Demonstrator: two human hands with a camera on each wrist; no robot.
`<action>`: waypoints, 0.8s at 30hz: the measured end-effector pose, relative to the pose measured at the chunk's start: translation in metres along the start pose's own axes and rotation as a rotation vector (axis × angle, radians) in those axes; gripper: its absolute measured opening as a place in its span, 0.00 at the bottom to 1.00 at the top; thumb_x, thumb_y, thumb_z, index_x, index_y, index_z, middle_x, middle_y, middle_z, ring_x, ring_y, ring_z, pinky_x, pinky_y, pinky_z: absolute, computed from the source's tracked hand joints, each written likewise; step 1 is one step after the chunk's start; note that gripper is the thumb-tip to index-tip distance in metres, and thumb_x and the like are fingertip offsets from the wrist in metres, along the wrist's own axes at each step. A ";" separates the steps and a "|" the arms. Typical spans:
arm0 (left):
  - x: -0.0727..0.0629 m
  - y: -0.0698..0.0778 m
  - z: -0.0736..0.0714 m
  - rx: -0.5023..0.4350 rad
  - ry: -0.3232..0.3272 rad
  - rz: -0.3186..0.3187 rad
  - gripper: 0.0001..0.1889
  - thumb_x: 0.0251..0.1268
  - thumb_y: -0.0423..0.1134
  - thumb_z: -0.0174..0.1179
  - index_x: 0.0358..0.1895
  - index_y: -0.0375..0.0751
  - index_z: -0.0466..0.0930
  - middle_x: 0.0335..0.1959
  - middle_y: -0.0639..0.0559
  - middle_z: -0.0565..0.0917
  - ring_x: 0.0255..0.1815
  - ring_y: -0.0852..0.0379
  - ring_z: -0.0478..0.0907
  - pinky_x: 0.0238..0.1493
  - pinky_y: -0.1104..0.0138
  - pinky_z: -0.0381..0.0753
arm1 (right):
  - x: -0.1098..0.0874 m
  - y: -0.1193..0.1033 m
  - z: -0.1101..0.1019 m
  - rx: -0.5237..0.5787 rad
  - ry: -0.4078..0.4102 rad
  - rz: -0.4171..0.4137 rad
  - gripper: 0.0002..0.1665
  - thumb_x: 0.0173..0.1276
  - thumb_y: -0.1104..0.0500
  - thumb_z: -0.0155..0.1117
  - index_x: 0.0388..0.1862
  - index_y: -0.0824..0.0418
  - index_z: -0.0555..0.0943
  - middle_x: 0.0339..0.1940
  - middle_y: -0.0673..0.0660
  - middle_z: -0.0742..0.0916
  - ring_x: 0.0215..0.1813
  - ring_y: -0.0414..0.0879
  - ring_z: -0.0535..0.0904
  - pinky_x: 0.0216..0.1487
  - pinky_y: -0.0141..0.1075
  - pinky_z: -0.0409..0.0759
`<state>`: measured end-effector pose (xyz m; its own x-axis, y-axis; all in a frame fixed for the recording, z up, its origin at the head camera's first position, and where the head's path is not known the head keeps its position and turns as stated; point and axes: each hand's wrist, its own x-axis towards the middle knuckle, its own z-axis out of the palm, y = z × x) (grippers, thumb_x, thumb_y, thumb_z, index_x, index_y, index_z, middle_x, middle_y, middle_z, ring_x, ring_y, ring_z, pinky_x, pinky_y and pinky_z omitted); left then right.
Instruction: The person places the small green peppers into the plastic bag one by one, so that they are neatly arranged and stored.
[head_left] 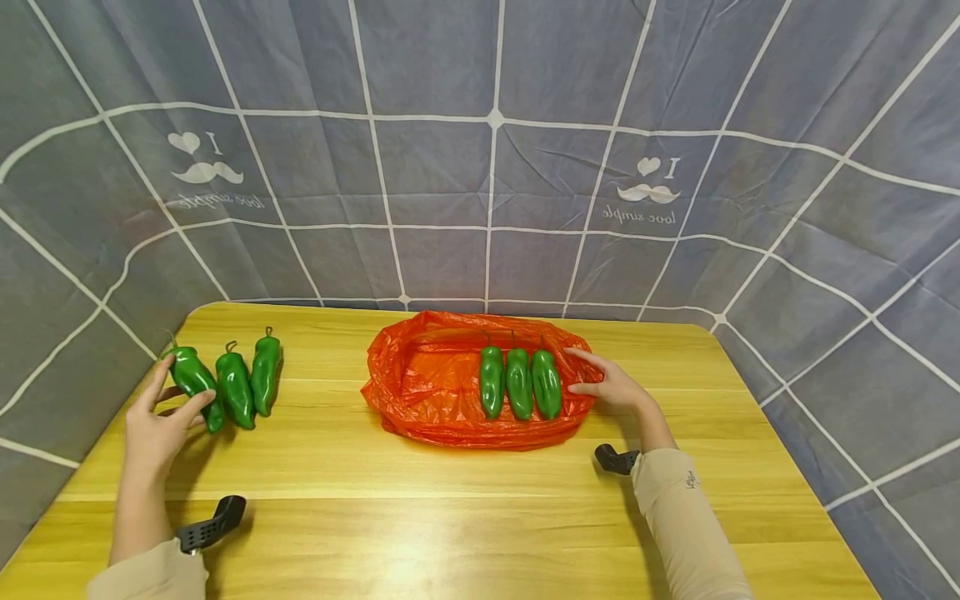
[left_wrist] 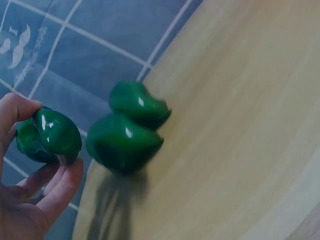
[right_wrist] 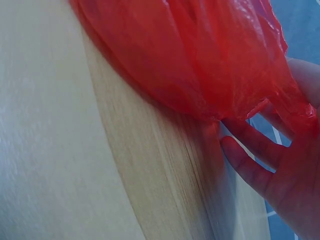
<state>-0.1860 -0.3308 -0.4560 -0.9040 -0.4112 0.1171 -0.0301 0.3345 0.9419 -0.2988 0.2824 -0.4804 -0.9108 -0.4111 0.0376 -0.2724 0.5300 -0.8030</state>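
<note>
At the left of the table, my left hand (head_left: 161,421) holds a green pepper (head_left: 197,383) between thumb and fingers. The left wrist view shows that pepper (left_wrist: 52,135) end-on in the grip. Two more green peppers (head_left: 235,387) (head_left: 266,371) lie just right of it. My right hand (head_left: 618,387) is at the right rim of a red plastic bag (head_left: 442,429), its fingers spread and touching the film. In the right wrist view the bag (right_wrist: 190,60) partly covers the thumb side of that hand. Three green peppers (head_left: 519,383) lie side by side in the bag's right part.
The wooden table (head_left: 450,517) has its far edge against a grey curtain (head_left: 435,175) with white grid lines. Black camera mounts (head_left: 213,523) (head_left: 617,460) stick out from both wrists above the table.
</note>
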 end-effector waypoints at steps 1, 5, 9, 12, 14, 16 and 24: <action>0.003 -0.005 0.002 -0.024 -0.008 0.010 0.40 0.57 0.35 0.62 0.70 0.65 0.53 0.39 0.64 0.66 0.24 0.76 0.75 0.23 0.77 0.77 | 0.000 0.000 0.000 0.001 -0.001 -0.001 0.39 0.57 0.57 0.68 0.68 0.55 0.64 0.68 0.68 0.64 0.68 0.66 0.55 0.64 0.60 0.52; 0.014 -0.021 0.010 -0.129 -0.050 0.041 0.40 0.54 0.36 0.65 0.68 0.67 0.57 0.41 0.62 0.68 0.27 0.73 0.76 0.25 0.76 0.78 | 0.000 0.000 0.000 0.016 -0.004 0.007 0.39 0.57 0.58 0.68 0.68 0.55 0.64 0.67 0.68 0.64 0.68 0.65 0.55 0.64 0.59 0.52; 0.006 -0.002 0.023 -0.136 -0.095 0.050 0.39 0.55 0.36 0.65 0.68 0.65 0.57 0.44 0.58 0.67 0.30 0.72 0.76 0.26 0.75 0.79 | -0.001 -0.002 0.000 0.024 -0.007 0.025 0.40 0.56 0.57 0.68 0.68 0.53 0.64 0.68 0.66 0.64 0.68 0.64 0.55 0.65 0.58 0.52; -0.006 0.023 0.035 -0.173 -0.134 0.066 0.39 0.56 0.33 0.63 0.70 0.60 0.55 0.44 0.56 0.66 0.30 0.73 0.76 0.27 0.75 0.79 | -0.001 -0.003 0.000 0.027 -0.008 0.037 0.40 0.56 0.56 0.68 0.68 0.52 0.64 0.69 0.65 0.63 0.69 0.63 0.54 0.65 0.58 0.51; -0.013 0.036 0.043 -0.200 -0.155 0.081 0.39 0.57 0.32 0.62 0.70 0.57 0.55 0.43 0.56 0.66 0.30 0.72 0.76 0.27 0.75 0.79 | 0.000 -0.003 0.000 0.024 -0.010 0.035 0.40 0.56 0.56 0.68 0.68 0.51 0.64 0.69 0.65 0.63 0.69 0.63 0.54 0.65 0.58 0.50; -0.015 0.042 0.052 -0.220 -0.171 0.092 0.39 0.57 0.31 0.62 0.70 0.56 0.55 0.43 0.55 0.67 0.30 0.72 0.77 0.27 0.75 0.79 | 0.000 -0.003 0.000 0.025 -0.009 0.037 0.40 0.56 0.56 0.68 0.68 0.51 0.64 0.69 0.65 0.63 0.69 0.63 0.54 0.65 0.58 0.51; -0.020 0.061 0.080 -0.179 -0.253 0.137 0.39 0.57 0.33 0.62 0.71 0.55 0.53 0.46 0.50 0.66 0.30 0.71 0.77 0.30 0.72 0.80 | 0.000 -0.003 0.000 0.012 -0.008 0.035 0.40 0.56 0.54 0.68 0.68 0.52 0.64 0.68 0.66 0.64 0.68 0.63 0.55 0.65 0.58 0.52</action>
<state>-0.2038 -0.2340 -0.4260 -0.9723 -0.1418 0.1857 0.1541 0.2083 0.9659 -0.2986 0.2809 -0.4777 -0.9173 -0.3983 0.0045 -0.2366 0.5357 -0.8106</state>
